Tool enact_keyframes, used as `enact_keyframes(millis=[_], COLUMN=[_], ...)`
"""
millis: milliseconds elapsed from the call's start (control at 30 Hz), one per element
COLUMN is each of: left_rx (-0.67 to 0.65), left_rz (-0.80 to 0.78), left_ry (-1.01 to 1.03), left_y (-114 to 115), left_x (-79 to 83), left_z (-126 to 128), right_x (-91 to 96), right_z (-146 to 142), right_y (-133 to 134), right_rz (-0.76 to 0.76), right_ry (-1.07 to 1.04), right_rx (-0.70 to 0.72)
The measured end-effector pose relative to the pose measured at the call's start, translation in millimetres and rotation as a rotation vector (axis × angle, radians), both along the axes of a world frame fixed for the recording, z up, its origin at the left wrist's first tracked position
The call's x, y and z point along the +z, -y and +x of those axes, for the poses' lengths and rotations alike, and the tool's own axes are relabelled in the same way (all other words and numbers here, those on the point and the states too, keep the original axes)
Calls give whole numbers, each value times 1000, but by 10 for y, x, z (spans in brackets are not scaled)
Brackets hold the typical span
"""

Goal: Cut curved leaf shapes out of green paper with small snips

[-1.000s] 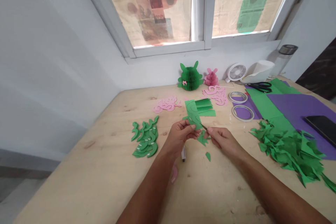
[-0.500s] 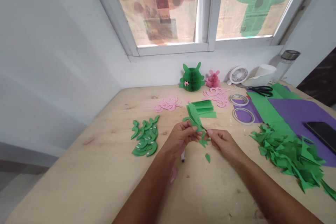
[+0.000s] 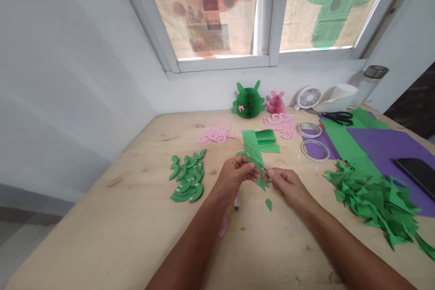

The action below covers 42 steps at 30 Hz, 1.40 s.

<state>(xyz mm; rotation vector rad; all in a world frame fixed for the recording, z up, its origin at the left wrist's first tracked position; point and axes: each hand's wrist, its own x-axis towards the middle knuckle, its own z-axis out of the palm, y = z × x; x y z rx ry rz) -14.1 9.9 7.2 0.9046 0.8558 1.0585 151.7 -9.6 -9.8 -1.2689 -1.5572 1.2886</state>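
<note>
Pointing the green strip (image 3: 251, 141) away from you, your left hand (image 3: 238, 173) pinches its near end; your right hand (image 3: 285, 183) grips a slim tool (image 3: 264, 168).

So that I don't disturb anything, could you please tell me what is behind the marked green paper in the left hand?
Behind the marked green paper, layered green paper strips show to its right. Their left ends are covered; anything else there is hidden.

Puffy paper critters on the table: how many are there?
2: the big green critter near the wall, and the smaller pink critter to its right, between it and the white fan.
</note>
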Motion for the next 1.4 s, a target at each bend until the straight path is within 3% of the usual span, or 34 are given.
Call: enact_keyframes(millis=[567,1400], left_rx=[49,136], left_rz=[88,70], left_ry=[-31,-19], left_y=[13,11], left_x=[-39,-87], left_z=[60,124], right_x=[-7,-55], right_z=[-20,-37], right_y=[12,-15], right_rz=[140,83], right_ry=[-24,16], right_rx=[1,-95])
